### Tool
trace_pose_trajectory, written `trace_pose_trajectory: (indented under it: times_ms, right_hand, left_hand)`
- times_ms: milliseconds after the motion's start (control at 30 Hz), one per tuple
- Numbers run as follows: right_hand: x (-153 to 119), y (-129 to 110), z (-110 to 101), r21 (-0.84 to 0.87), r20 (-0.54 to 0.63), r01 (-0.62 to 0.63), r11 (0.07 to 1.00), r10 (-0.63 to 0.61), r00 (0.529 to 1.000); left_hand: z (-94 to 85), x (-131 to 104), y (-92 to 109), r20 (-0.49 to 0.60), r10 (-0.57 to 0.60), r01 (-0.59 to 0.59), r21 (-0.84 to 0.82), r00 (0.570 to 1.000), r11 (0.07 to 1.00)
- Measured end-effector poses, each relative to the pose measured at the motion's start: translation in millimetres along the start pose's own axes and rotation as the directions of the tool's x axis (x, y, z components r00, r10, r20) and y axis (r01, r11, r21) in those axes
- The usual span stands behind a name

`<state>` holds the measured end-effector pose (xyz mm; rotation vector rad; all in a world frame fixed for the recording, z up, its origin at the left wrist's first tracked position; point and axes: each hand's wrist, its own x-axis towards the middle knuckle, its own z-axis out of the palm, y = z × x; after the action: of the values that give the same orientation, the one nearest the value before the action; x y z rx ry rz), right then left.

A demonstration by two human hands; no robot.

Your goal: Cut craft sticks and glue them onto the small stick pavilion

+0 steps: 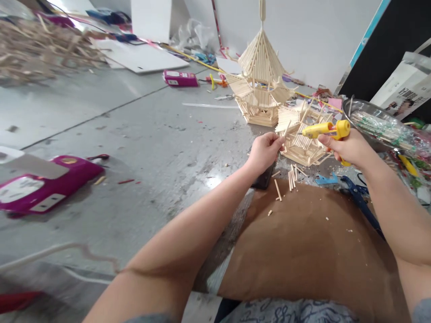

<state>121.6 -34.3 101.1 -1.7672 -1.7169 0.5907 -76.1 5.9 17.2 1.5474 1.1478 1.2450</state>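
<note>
Between the thumb and fingers of my left hand (266, 151) is a short wooden stick (287, 128), pointing up. My right hand (353, 146) is wrapped round a yellow glue gun (323, 130), whose nozzle points left toward the stick, a little apart from it. Just behind and below both hands sits a partly built wooden stick model (305, 150) with open framing. A taller pagoda model (261, 94) made of similar sticks stands upright behind it. Several loose cut sticks (292, 177) lie in front, and a dark flat object (264, 177) is partly hidden under my left hand.
Brown sheet (303, 237) covers the floor before me. Blue-handled pliers (360, 199) lie at right, near a metal bowl (348, 107) of wrapped sticks. Purple power strips (57, 184) rest at left and farther back. A stick pile (43, 54) is at far left.
</note>
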Motion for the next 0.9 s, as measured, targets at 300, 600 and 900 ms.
trace_pose_trajectory:
  times_ms: [300,600,900]
  right_hand:
    - [8.2,-16.5,3.6,-0.073,-0.035,0.202,0.977,-0.205,0.978]
    - [10.4,-22.7,4.6,-0.181,-0.026,0.167,0.969,-0.175,0.984]
    - [12.2,-23.5,6.4,-0.244,-0.016,0.164,0.956,-0.173,0.985]
  left_hand:
    - [-0.4,0.9,0.0,0.029,0.0,0.0,-0.003,1.0,1.0]
    - [0.0,0.2,0.3,0.029,0.007,-0.006,-0.026,1.0,1.0]
    - [-1.4,-0.8,4.2,0.037,0.006,-0.004,-0.042,0.999,0.999]
